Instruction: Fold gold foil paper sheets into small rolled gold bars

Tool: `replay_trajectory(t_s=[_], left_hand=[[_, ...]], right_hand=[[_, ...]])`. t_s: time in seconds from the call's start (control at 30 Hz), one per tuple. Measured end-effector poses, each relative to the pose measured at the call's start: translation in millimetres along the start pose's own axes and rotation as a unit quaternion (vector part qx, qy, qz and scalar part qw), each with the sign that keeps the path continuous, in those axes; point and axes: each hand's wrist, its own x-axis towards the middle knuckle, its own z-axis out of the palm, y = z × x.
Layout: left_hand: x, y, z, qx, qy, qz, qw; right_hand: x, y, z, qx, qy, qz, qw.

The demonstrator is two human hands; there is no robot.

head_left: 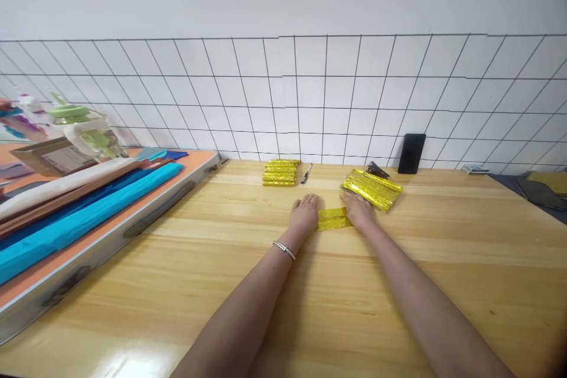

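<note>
A flat strip of shiny gold foil (333, 219) lies on the wooden table between my hands. My left hand (305, 212) rests flat over its left end, fingers stretched forward. My right hand (358, 210) lies flat on its right end, with the fingertips at the near edge of a stack of gold foil pieces (372, 189). Farther left, near the wall, is a pile of folded gold foil strips (280, 173). A small pen-like tool (306, 173) lies beside that pile.
A black phone (411, 153) leans on the tiled wall near a black clip (377, 170). On the left, an orange-topped case (195, 172) bears rolls of coloured paper (101, 212), a cardboard box (48, 155) and a green-lidded jug (84, 124). Dark items (538, 194) lie at right.
</note>
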Motion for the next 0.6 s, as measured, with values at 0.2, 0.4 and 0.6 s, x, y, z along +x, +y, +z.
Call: replay_trajectory(t_s=[0.2, 0.4, 0.6], left_hand=[[-5.9, -14.0, -16.5, 0.007, -0.007, -0.012, 1.0], [13.8, -19.0, -46.8, 0.004, -0.034, -0.017, 0.999], [12.2, 33.9, -31.3, -0.019, -0.041, 0.119, 0.992]], right_hand=[[-4.3, -4.9, -4.1, 0.008, 0.014, -0.001, 1.0], [-4.5, -6.0, -2.3, 0.018, 0.022, -0.007, 1.0], [-3.4, -4.9, 0.6, 0.015, 0.023, -0.013, 1.0]])
